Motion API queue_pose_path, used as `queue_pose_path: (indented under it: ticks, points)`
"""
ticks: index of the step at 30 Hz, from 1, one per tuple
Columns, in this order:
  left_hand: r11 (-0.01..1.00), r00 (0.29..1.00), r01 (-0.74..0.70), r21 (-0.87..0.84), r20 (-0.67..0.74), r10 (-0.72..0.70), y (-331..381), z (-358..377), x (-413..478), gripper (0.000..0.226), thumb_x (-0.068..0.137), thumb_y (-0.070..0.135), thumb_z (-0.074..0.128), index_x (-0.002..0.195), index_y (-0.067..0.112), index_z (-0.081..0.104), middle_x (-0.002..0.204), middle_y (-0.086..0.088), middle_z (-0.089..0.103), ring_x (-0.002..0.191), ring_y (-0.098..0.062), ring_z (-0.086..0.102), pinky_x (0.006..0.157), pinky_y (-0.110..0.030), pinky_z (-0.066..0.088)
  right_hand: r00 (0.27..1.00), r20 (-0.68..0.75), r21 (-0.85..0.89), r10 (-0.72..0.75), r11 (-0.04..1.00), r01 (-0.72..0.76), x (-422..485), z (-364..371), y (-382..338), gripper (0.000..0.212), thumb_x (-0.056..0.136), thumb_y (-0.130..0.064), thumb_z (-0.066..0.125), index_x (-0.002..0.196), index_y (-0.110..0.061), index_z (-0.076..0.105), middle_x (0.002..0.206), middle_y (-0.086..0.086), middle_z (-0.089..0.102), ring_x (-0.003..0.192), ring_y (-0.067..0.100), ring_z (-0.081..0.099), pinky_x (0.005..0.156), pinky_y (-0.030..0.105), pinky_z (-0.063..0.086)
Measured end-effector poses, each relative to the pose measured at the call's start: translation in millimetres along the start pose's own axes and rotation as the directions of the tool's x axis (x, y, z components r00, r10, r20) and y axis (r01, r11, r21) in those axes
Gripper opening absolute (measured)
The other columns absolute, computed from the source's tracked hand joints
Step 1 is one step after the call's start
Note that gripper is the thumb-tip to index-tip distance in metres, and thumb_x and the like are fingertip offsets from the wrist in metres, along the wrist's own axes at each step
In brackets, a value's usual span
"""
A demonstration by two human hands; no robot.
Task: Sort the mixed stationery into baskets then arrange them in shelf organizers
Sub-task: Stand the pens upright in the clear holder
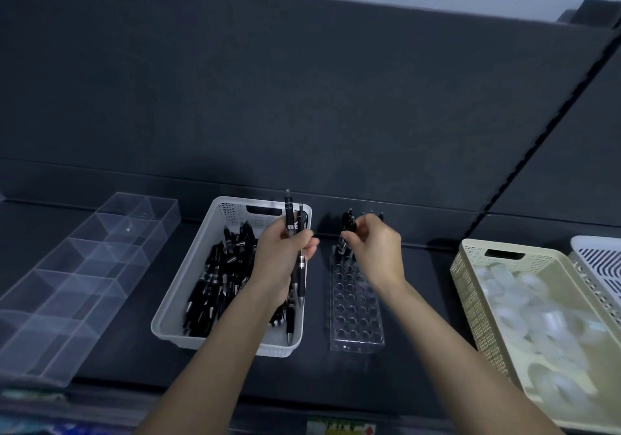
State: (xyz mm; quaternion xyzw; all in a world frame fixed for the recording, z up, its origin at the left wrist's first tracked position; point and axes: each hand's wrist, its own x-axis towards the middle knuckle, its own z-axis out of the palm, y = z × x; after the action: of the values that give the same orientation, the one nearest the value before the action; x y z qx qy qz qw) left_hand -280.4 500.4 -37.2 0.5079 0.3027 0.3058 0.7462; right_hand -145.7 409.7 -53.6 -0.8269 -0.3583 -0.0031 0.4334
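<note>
While my left hand (285,256) grips 3 or so spare pens (295,227) over the white basket (174,317), my right fingers (357,230) pinch 1 pen (345,233) at the far row of the clear holder (356,313); I should keep it upright and seat it in a free hole.

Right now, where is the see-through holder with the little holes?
In the head view, the clear pen holder sits centrally, just right of the white basket of pens, beneath the right hand.
</note>
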Motion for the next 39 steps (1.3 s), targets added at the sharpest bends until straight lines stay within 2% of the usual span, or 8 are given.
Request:
queue_pose_path:
  ticks: [13, 17, 20, 23, 28, 32, 36, 39]
  points:
    - [0.994, 0.997, 0.063, -0.094, -0.043, -0.067, -3.5, 2.6, -5.3, 0.018, 0.091, 0.002, 0.059, 0.100, 0.016, 0.066, 0.081, -0.006, 0.065, 0.067, -0.011, 0.065, 0.059, -0.021, 0.053, 0.996, 0.091, -0.217, 0.015, 0.976, 0.005, -1.3, -7.6, -9.0, 0.027, 0.087, -0.032, 0.067, 0.088, -0.008, 0.055, 0.073, 0.003, 0.062, 0.068, 0.022, 0.059, 0.059, 0.032, 0.049]
    - [0.996, 0.998, 0.053, -0.074, 0.025, -0.051, -2.2, 4.7, -5.5, 0.027, 0.090, -0.005, 0.056, 0.104, 0.016, 0.065, 0.085, -0.008, 0.069, 0.073, -0.012, 0.069, 0.063, -0.020, 0.053, 0.994, 0.042, 0.042, 0.099, 0.994, -0.101, -1.2, -29.8, -23.7, 0.020, 0.083, -0.033, 0.070, 0.078, -0.016, 0.062, 0.067, -0.006, 0.064, 0.063, 0.011, 0.060, 0.060, 0.025, 0.049]
    - [0.999, 0.986, 0.032, -0.035, 0.165, -0.026, -2.2, 15.4, -8.8, 0.026, 0.092, -0.002, 0.055, 0.098, 0.018, 0.070, 0.084, -0.006, 0.074, 0.077, -0.016, 0.070, 0.066, -0.021, 0.054, 0.942, 0.309, 0.404, 0.131, 0.879, -0.254, -0.3, -39.3, -40.1, 0.013, 0.086, -0.015, 0.068, 0.077, -0.005, 0.067, 0.063, 0.002, 0.062, 0.058, 0.014, 0.057, 0.056, 0.026, 0.049]
    - [0.999, 0.975, -0.016, 0.046, 0.224, 0.005, -2.2, 25.8, -10.6, 0.030, 0.093, 0.000, 0.054, 0.089, 0.021, 0.074, 0.087, -0.009, 0.074, 0.080, -0.019, 0.070, 0.073, -0.028, 0.056, 0.899, 0.423, 0.532, 0.113, 0.772, -0.347, -0.7, -45.5, -45.7, 0.013, 0.087, -0.002, 0.063, 0.077, 0.007, 0.062, 0.061, 0.010, 0.059, 0.054, 0.020, 0.058, 0.056, 0.029, 0.053]
    - [0.997, 0.997, 0.072, 0.012, 0.027, -0.072, -3.5, 26.9, -4.4, 0.009, 0.099, 0.012, 0.050, 0.096, 0.009, 0.058, 0.089, -0.009, 0.071, 0.081, -0.018, 0.071, 0.073, -0.027, 0.056, 0.966, 0.182, 0.622, 0.183, 0.739, -0.258, 8.9, -56.5, -40.4, 0.014, 0.088, -0.002, 0.060, 0.081, -0.011, 0.068, 0.076, 0.007, 0.061, 0.072, 0.016, 0.061, 0.065, 0.024, 0.057]
    - [0.993, 0.992, 0.112, 0.040, -0.071, -0.109, -2.8, 23.4, -3.6, 0.008, 0.099, 0.011, 0.045, 0.096, 0.008, 0.052, 0.068, -0.002, 0.056, 0.048, -0.008, 0.049, 0.042, -0.017, 0.036, 0.998, -0.045, 0.263, 0.053, 0.964, -0.039, 11.6, -56.2, -28.7, 0.012, 0.088, -0.009, 0.060, 0.092, -0.013, 0.070, 0.076, 0.000, 0.067, 0.075, 0.018, 0.066, 0.078, 0.032, 0.055]
    - [0.993, 0.992, 0.109, 0.054, -0.070, -0.106, -2.4, 23.5, -4.7, 0.016, 0.091, 0.000, 0.040, 0.095, 0.009, 0.052, 0.070, -0.002, 0.052, 0.055, -0.009, 0.044, 0.048, -0.020, 0.035, 0.989, -0.140, 0.061, -0.043, 0.997, 0.052, 1.7, -43.7, -18.0, 0.017, 0.088, -0.008, 0.062, 0.103, -0.007, 0.069, 0.080, -0.001, 0.069, 0.076, 0.013, 0.064, 0.072, 0.014, 0.046]
    - [0.993, 0.992, 0.110, 0.051, -0.063, -0.106, -1.2, 21.3, -4.1, 0.017, 0.089, -0.004, 0.044, 0.096, 0.007, 0.055, 0.074, -0.003, 0.053, 0.060, -0.009, 0.048, 0.053, -0.021, 0.039, 0.989, -0.133, 0.028, -0.059, 0.998, 0.063, 2.9, -36.2, -11.7, 0.009, 0.088, -0.006, 0.062, 0.094, -0.005, 0.068, 0.078, 0.006, 0.070, 0.074, 0.021, 0.065, 0.068, 0.020, 0.047]
